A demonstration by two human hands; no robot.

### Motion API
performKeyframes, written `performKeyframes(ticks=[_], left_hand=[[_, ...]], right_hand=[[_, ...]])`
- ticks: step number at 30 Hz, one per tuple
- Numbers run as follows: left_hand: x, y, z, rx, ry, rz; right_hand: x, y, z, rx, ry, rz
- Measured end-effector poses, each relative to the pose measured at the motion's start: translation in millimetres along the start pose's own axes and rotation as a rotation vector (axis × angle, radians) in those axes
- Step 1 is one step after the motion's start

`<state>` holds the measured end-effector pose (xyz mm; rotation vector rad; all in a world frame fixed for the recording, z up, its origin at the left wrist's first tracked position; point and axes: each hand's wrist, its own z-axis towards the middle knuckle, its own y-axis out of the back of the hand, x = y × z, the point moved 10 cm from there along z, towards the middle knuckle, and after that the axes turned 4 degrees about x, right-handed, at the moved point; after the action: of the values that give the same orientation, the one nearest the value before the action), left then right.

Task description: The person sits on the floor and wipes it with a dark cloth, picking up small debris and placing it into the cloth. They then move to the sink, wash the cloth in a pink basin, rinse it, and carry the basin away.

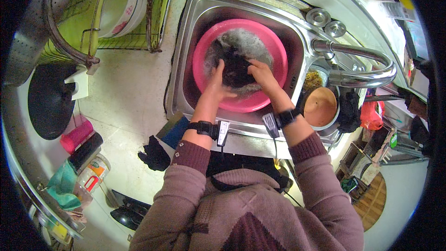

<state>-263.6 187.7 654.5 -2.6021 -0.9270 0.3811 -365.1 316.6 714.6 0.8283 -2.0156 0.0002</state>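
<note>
A pink plastic basin stands in the stainless steel sink, holding foamy, greyish water. Dark wet cloth lies in the water between my hands. My left hand reaches in from the left, thumb and fingers at the cloth's near left side, its fingertips partly hidden in cloth and water. On the right, my right hand has its curled fingers at the edge of the cloth, pinching it. Both wrists wear black straps with small devices.
A chrome faucet arches at the right, above bowls with a scourer. A wire dish rack with white bowls stands at the upper left. A black cloth and a blue sponge lie by the sink's near left corner.
</note>
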Motion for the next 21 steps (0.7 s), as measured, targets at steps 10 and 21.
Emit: performKeyframes(ticks=[10, 21], left_hand=[[-21, -56, -11, 0.417, -0.157, -0.309], [-33, -51, -12, 0.350, -0.409, -0.253]], right_hand=[[87, -20, -67, 0.214, -0.010, -0.003], [88, -26, -36, -0.234, 0.063, -0.391]])
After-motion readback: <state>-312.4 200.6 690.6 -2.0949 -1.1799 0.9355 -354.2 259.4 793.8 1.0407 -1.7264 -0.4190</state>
